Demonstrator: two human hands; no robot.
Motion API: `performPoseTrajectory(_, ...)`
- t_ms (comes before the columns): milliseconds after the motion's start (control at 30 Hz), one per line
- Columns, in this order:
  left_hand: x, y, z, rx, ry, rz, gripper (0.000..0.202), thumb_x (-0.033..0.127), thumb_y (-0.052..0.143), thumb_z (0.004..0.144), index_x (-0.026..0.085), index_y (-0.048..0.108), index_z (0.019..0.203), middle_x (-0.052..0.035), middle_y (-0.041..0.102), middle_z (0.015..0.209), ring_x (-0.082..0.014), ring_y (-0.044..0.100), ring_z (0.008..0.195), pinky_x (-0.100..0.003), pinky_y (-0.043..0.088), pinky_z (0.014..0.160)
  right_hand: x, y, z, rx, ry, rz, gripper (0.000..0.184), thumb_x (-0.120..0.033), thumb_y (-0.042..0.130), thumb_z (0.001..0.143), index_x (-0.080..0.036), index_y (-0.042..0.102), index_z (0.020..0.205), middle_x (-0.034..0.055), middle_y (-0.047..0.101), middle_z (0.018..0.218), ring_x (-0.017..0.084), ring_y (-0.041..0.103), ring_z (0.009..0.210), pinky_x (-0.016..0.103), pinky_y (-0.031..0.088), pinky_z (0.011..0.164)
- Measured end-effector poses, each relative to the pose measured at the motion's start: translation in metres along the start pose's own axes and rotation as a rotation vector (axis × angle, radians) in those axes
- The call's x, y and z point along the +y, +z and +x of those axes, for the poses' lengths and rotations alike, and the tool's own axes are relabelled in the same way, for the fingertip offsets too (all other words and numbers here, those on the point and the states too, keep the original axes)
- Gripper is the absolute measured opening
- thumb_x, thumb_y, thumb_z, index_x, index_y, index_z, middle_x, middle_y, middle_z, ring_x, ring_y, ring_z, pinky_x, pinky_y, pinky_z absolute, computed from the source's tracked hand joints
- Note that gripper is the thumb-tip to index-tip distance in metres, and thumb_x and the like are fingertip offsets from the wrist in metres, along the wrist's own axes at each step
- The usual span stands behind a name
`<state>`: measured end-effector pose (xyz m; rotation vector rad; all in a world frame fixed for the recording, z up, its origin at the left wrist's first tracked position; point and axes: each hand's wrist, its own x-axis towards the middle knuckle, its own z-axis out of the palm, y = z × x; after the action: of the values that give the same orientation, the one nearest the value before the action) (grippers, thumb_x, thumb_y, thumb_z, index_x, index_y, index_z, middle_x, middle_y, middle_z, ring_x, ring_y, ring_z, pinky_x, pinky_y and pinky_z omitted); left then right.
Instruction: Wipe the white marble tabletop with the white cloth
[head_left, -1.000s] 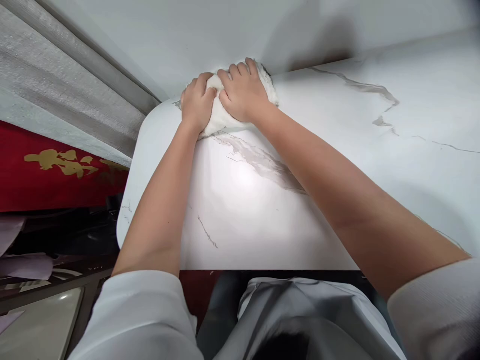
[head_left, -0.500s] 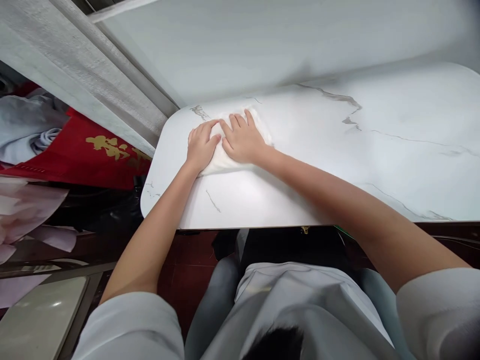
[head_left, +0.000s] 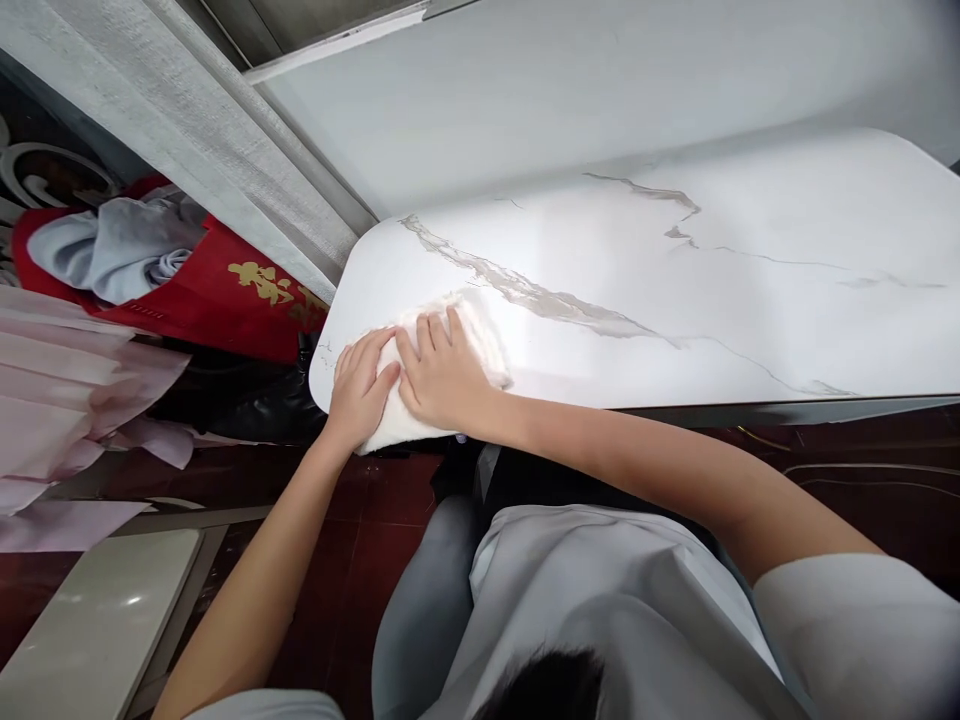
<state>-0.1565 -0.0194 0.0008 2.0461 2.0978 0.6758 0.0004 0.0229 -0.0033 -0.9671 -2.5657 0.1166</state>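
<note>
A white fluffy cloth (head_left: pixel 480 335) lies at the near left corner of a white marble-patterned table (head_left: pixel 675 290), its near edge hanging over the table's front. My left hand (head_left: pixel 360 385) and my right hand (head_left: pixel 442 375) both press flat on the cloth, side by side, fingers stretched out and pointing away from me. The hands cover most of the cloth.
A pale wall runs behind the table, with a grey curtain (head_left: pixel 195 150) to the left. Red fabric with gold figures (head_left: pixel 225 290), a grey garment (head_left: pixel 127 245) and pink sheets (head_left: pixel 60 390) lie on the left. A light slab (head_left: pixel 82 610) sits at bottom left over the dark red floor.
Both hands slid the cloth from the table's far left corner by the wall toward me, down to the near left corner. My view has pulled back from the table.
</note>
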Motion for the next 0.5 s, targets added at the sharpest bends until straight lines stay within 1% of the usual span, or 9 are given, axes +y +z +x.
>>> performPoseTrajectory(133,-0.018,-0.010,-0.019,0.013,0.001,0.042,0.046,0.037,0.037,0.094,0.025,0.051,0.137,-0.0083,0.054,0.145,-0.0273,0.045,0.138,-0.049,0.028,0.119,-0.023,0.001,0.000,-0.032,-0.032,0.029,0.061,-0.033,0.042,0.099,0.005,0.038,0.147,0.0304,0.040,0.147,0.042,0.038,0.138,0.068,0.014,0.116)
performPoseTrajectory(233,-0.029,-0.017,-0.023,0.017,-0.025,0.056,0.046,0.038,0.036,0.095,0.025,0.051,0.137,-0.0087,0.054,0.144,-0.0280,0.046,0.137,-0.049,0.028,0.119,-0.034,0.004,0.008,-0.032,-0.050,0.065,0.061,-0.033,0.043,0.099,0.006,0.038,0.146,0.0315,0.040,0.146,0.042,0.039,0.137,0.068,0.014,0.116)
performPoseTrajectory(300,-0.034,-0.022,-0.019,0.020,-0.049,0.055,0.046,0.039,0.035,0.095,0.027,0.052,0.136,-0.0079,0.055,0.144,-0.0281,0.047,0.136,-0.049,0.029,0.118,-0.036,0.008,0.017,-0.022,-0.059,0.081,0.061,-0.033,0.043,0.098,0.006,0.040,0.145,0.0313,0.042,0.145,0.042,0.041,0.136,0.068,0.016,0.116)
performPoseTrajectory(367,-0.038,-0.025,-0.013,0.016,-0.067,0.045,0.044,0.040,0.036,0.094,0.033,0.052,0.135,-0.0047,0.055,0.144,-0.0276,0.047,0.135,-0.048,0.030,0.118,-0.035,0.013,0.027,-0.007,-0.063,0.085,0.059,-0.033,0.041,0.098,0.005,0.043,0.144,0.0308,0.045,0.143,0.042,0.042,0.134,0.068,0.019,0.115)
performPoseTrajectory(433,-0.041,-0.027,-0.002,0.009,-0.086,0.030,0.042,0.040,0.038,0.093,0.039,0.053,0.133,-0.0001,0.055,0.144,-0.0270,0.047,0.135,-0.048,0.031,0.118,-0.031,0.018,0.038,0.014,-0.057,0.092,0.058,-0.032,0.039,0.098,0.003,0.045,0.143,0.0298,0.048,0.140,0.042,0.043,0.133,0.068,0.020,0.115)
performPoseTrajectory(500,-0.045,-0.027,0.011,0.009,-0.110,0.017,0.041,0.040,0.040,0.092,0.041,0.054,0.131,0.0022,0.056,0.142,-0.0275,0.047,0.134,-0.049,0.030,0.118,-0.024,0.023,0.050,0.035,-0.051,0.104,0.055,-0.031,0.037,0.098,0.002,0.047,0.142,0.0281,0.051,0.138,0.041,0.045,0.131,0.068,0.019,0.115)
